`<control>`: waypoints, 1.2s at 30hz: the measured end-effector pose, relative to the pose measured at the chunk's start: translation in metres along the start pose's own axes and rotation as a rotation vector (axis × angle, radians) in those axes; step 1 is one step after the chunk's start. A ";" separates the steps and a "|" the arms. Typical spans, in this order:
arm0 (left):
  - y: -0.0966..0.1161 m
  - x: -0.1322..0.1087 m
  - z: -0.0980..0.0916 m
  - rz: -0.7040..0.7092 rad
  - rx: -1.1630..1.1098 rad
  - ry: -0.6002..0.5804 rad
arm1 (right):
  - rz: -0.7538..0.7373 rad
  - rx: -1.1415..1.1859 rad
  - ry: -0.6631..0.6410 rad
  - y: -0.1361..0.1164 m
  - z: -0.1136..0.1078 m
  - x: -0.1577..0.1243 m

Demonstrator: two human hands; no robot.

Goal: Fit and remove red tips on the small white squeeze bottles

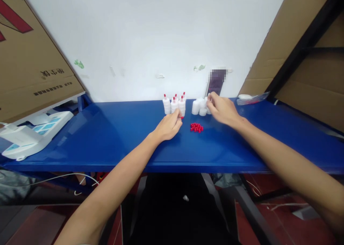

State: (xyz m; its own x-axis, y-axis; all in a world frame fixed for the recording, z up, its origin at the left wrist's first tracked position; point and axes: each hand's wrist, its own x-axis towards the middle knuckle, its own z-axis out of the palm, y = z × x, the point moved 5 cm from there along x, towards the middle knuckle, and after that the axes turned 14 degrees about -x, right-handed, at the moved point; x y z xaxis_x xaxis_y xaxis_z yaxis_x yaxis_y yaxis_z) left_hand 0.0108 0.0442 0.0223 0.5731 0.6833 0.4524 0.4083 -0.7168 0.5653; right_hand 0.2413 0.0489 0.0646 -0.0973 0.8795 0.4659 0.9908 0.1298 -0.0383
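My left hand (170, 126) is closed at the front of a group of white squeeze bottles with red tips (167, 104). A small red cap (182, 117) shows at its fingertips; the fingers hide whatever else is there. To the right, my right hand (221, 108) pinches the upper part of a white bottle (208, 105) at the edge of a second group. Those white bottles (195, 107) show no red tips. Between my hands, on the near side, lies a small pile of loose red caps (196, 127).
The blue table (113, 130) meets a white wall. A phone-like dark screen (216, 81) leans there behind my right hand. A power strip (51, 130) with a white plug lies at left. A clear plastic bag (252, 99) sits at right. Cardboard (32, 58) flanks the table.
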 end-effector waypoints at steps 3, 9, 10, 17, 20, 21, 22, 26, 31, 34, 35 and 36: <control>0.000 0.001 -0.001 0.028 -0.006 0.013 | 0.052 -0.071 -0.036 0.010 0.005 0.004; 0.003 0.002 0.004 0.092 -0.075 -0.041 | 0.067 -0.119 -0.119 0.013 0.018 0.007; 0.003 0.002 0.004 0.095 -0.083 -0.042 | 0.064 -0.120 -0.125 0.013 0.018 0.008; 0.003 0.003 0.006 0.095 -0.095 -0.037 | -0.130 0.094 -0.067 -0.014 0.005 -0.003; 0.008 0.003 0.005 0.116 -0.101 -0.046 | -0.409 0.260 -0.187 -0.046 0.007 -0.016; 0.010 0.002 0.005 0.125 -0.110 -0.052 | -0.467 0.280 -0.214 -0.054 0.008 -0.020; 0.012 0.002 0.005 0.132 -0.121 -0.058 | -0.504 0.289 -0.226 -0.060 0.009 -0.022; 0.015 0.003 0.008 0.164 -0.144 -0.074 | -0.535 0.299 -0.227 -0.068 0.011 -0.025; 0.014 0.002 0.006 0.264 -0.052 -0.048 | -0.503 0.396 -0.272 -0.063 0.010 -0.022; 0.008 0.000 0.000 0.246 -0.031 0.005 | -0.439 0.429 -0.279 -0.050 0.007 -0.017; 0.005 0.000 -0.002 0.221 -0.045 0.015 | -0.436 0.409 -0.287 -0.045 0.007 -0.016; 0.003 0.000 -0.002 0.195 -0.060 0.015 | -0.437 0.369 -0.302 -0.040 0.007 -0.015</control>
State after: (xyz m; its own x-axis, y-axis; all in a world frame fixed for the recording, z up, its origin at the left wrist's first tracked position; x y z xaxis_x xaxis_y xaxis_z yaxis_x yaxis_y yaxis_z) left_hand 0.0108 0.0423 0.0255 0.6262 0.5347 0.5674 0.2473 -0.8264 0.5059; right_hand 0.2021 0.0340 0.0527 -0.5598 0.7931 0.2402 0.7617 0.6066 -0.2276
